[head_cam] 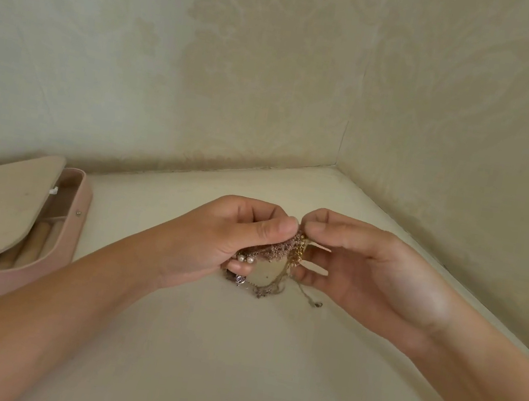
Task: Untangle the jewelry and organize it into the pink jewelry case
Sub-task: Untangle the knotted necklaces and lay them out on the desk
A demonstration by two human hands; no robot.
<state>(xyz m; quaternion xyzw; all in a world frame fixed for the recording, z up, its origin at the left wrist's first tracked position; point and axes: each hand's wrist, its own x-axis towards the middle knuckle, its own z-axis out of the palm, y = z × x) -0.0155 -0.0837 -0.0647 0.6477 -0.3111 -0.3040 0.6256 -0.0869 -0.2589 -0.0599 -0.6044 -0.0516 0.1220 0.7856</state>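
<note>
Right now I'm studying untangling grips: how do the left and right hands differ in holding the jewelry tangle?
The left hand curls round the bulk of the jewelry tangle; the right hand only pinches its edge between thumb and forefinger. The left hand shows its thumb side, the right hand its palm. Both hold the same tangle, thumbs nearly meeting at its top.

This looks to me like a room in a home: I work at a cream table point(229, 368) set in a corner where two walls meet. Both walls carry pale damask wallpaper point(261, 61) with large floral scrolls, the household kind. A pink jewelry case point(51, 258) lies on the table at my left, its lid partly raised.
</note>
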